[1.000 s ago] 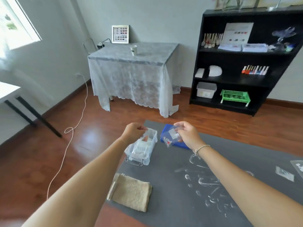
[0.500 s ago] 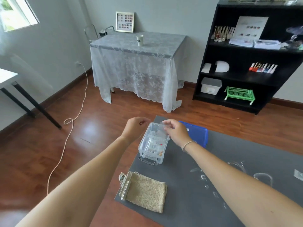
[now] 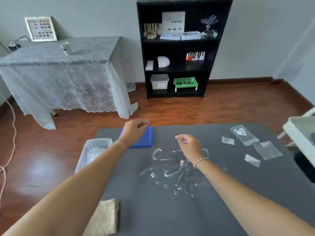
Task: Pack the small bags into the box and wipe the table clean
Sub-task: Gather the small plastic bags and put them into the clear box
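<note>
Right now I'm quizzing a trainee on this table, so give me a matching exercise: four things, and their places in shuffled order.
Things:
1 clear box
2 blue lid
3 beige cloth
4 small bags

Places:
A near edge of the mat
B far right of the mat
C left edge of the mat
D under the left hand

Pairs: 1-C, 2-D, 3-A, 4-B

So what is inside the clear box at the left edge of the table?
Inside the clear box something pale and see-through shows, probably small bags, but it is too blurred to count them. The left forearm covers the near part of the box, so what lies there cannot be seen.
</note>
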Tool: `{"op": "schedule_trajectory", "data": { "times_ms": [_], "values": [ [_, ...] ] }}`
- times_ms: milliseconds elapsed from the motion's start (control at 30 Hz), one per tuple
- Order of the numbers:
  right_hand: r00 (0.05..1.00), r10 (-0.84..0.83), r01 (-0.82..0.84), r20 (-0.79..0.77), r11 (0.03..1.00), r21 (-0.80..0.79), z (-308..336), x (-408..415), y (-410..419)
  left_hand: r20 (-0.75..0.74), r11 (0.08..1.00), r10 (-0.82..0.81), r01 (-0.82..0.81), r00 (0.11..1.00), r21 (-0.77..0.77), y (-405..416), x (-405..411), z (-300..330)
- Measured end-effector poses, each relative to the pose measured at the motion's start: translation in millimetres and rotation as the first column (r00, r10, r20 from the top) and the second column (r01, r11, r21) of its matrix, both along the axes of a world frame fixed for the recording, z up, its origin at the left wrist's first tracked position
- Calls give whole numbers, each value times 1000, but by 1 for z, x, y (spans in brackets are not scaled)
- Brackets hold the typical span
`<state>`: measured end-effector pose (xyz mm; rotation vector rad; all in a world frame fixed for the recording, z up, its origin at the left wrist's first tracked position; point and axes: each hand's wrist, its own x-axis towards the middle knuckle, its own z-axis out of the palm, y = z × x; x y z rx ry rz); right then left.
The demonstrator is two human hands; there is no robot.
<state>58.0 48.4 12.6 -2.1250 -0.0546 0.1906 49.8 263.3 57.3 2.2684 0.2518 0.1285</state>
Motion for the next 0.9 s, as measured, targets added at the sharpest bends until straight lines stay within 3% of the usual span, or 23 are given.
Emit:
{"op": "schedule_trajectory", "data": {
  "times_ms": [200,367,633,800,900],
  "values": [
    [977,-214,213,10,960,-182,-15,0,-159,-43,954,-290,292,956,63,-146,52,-19],
    [986,-165,163,33,886,-433,-28,3,-240,-183,890,-435,452,882,62,-246,76,-38],
    [998,-44,18,-37,856,-517,-52,10,-265,-401,738,-489,612,775,284,-306,97,-74],
    [996,-41,-8,-78,840,-542,-56,16,-268,-448,720,-406,580,797,380,-312,97,-86],
    [990,-55,-22,-132,854,-520,-57,21,-268,-449,746,-397,567,800,350,-312,102,-85]
  ]
}}
